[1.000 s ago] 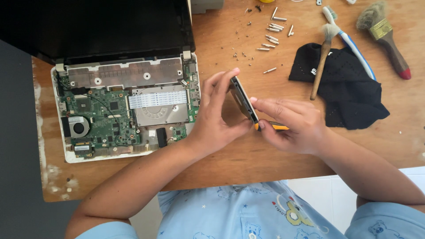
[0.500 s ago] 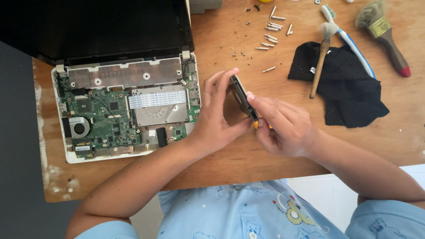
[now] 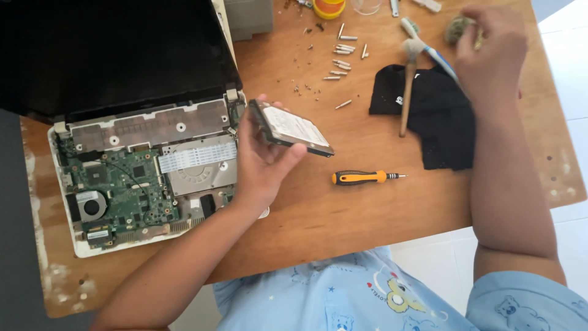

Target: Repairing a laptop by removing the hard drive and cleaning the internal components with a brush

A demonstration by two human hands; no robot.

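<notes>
A flat hard drive (image 3: 293,130) with a white label is clamped in the left hand (image 3: 264,160) above the bench (image 3: 343,214). A brush (image 3: 460,27) beside the black cloth (image 3: 442,116) is closed on by the right hand's (image 3: 492,49) fingers (image 3: 474,37). The yellow tin (image 3: 328,7) at the far edge is cropped, contents unseen.

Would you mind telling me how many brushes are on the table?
2: a wooden-handled brush lying across the black cloth, and a second brush under the right hand, partly hidden. More may be hidden.

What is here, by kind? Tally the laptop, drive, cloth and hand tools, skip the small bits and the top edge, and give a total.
Laptop: 1
Drive: 1
Screwdriver: 1
Cloth: 1
Brushes: 3 (wooden brush, toothbrush, bristle brush under the right hand)
Total: 7
</notes>
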